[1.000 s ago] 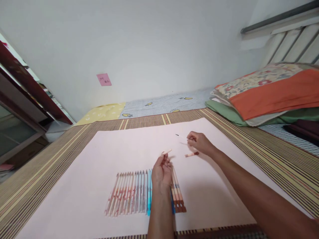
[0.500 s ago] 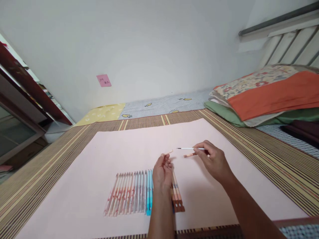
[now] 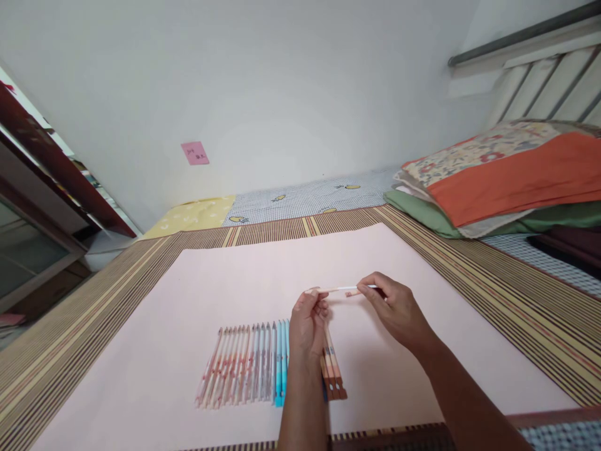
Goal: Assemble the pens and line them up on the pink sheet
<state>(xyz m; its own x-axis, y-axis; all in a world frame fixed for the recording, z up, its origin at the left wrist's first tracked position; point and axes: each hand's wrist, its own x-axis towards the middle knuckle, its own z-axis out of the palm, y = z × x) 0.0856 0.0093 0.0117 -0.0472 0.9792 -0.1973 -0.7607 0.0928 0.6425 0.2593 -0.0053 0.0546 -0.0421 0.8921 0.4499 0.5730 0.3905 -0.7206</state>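
My left hand [image 3: 307, 322] is closed on a short pale pen barrel [image 3: 315, 291], held just above a pink sheet [image 3: 197, 294]. My right hand [image 3: 397, 307] pinches a thin white refill [image 3: 345, 288] whose tip now meets the open end of the barrel. A small orange pen cap [image 3: 352, 293] lies on the sheet behind the refill. Below my left hand a neat row of pens [image 3: 248, 363] lies side by side: pink ones, then blue ones, then brown-orange ones [image 3: 333, 369] partly hidden by my wrist.
The pink sheet lies on a striped woven mat [image 3: 493, 275]. Folded orange and floral bedding [image 3: 507, 175] is stacked at the right. A dark wooden cabinet [image 3: 32, 207] stands at the left. A pink note [image 3: 195, 152] sticks to the white wall.
My right hand picked the refill up off the sheet and carried it left until its tip reached the barrel in my left hand. My left hand has barely moved.
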